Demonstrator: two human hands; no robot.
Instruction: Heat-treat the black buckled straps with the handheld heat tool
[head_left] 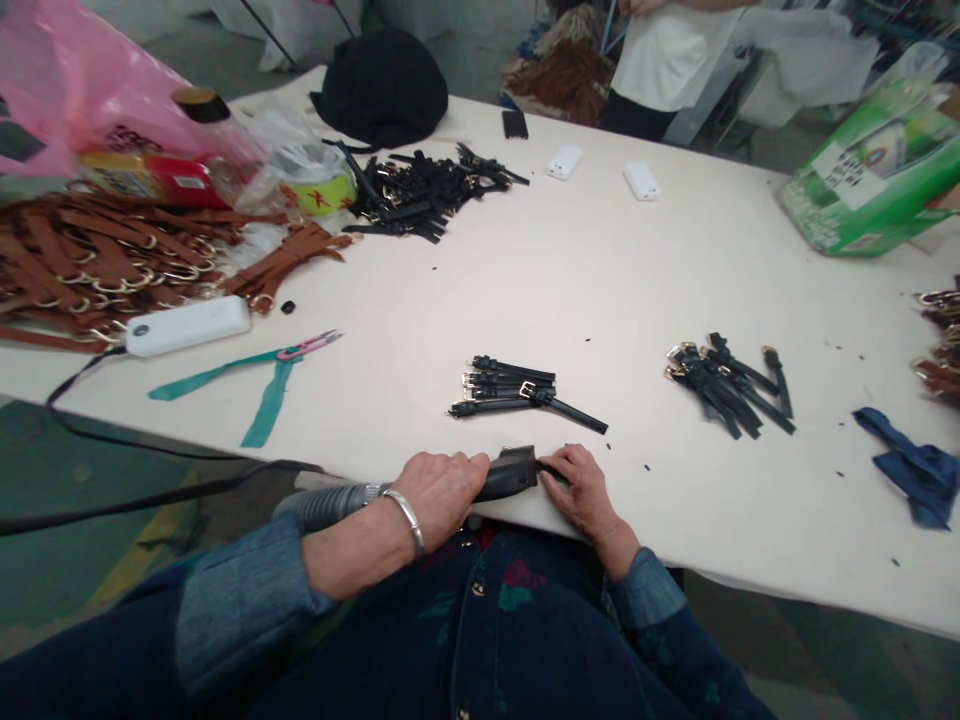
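My left hand [444, 490], with a silver bangle at the wrist, is wrapped round a black handheld tool [514, 474] at the table's front edge. A grey ribbed hose [330, 505] runs from the tool under my wrist. My right hand [583, 488] pinches a small black strap [553, 474] at the tool's right end; most of the strap is hidden by my fingers. Just beyond the tool lie several black buckled straps [510, 385], one slanting across the others. Another group of black straps [724, 385] lies to the right.
Brown straps [90, 245] and a white power bank [187, 326] are at the left, near thread snips [309, 345] with teal ribbon. Black straps [435, 190] and a black cap [384, 88] lie farther back. A green bag [870, 180] and blue cloth [915, 468] are right. A person stands behind.
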